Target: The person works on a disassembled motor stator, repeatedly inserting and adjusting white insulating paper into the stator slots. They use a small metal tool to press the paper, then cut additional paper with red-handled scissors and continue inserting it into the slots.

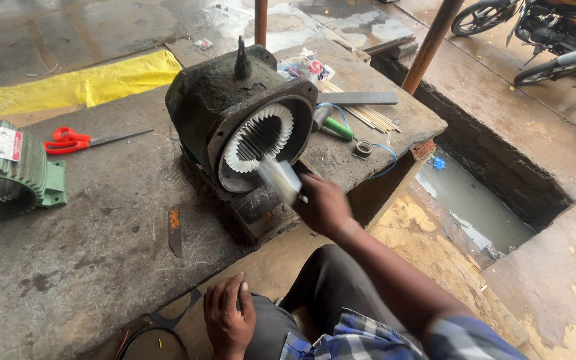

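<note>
Stator housing lies on its side on our bench, open bore facing us so our right hand, clenched around pale paper strips, reaches it, while our left hand rests empty on our knee.

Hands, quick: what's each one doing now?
Left hand: empty, resting on the person's knee.
Right hand: closed on a blurred white paper strip.

My stained concrete surface carries the dark motor housing, a green motor body at the left edge, red scissors, a small blade, thin sticks and what looks like a green-handled tool.
</note>
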Demonstrator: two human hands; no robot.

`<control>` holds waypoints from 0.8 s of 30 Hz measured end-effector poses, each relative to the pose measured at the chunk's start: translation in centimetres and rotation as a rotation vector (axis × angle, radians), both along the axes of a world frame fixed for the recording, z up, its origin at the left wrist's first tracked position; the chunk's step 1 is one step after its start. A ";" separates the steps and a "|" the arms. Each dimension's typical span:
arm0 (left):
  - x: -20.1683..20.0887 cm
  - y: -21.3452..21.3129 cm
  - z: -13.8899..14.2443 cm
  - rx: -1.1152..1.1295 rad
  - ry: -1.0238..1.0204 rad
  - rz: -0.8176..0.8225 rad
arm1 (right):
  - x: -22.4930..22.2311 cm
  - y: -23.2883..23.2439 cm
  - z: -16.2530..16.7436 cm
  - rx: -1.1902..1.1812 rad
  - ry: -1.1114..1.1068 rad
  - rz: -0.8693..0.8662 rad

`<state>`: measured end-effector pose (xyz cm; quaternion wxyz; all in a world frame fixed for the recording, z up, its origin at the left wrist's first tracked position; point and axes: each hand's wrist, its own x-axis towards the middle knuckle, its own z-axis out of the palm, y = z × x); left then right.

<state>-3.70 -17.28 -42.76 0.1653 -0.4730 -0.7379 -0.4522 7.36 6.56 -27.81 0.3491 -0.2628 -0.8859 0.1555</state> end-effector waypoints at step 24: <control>0.3 -0.1 1.3 0.762 -1.436 -0.646 | -6.1 -6.9 3.9 0.185 -0.225 0.829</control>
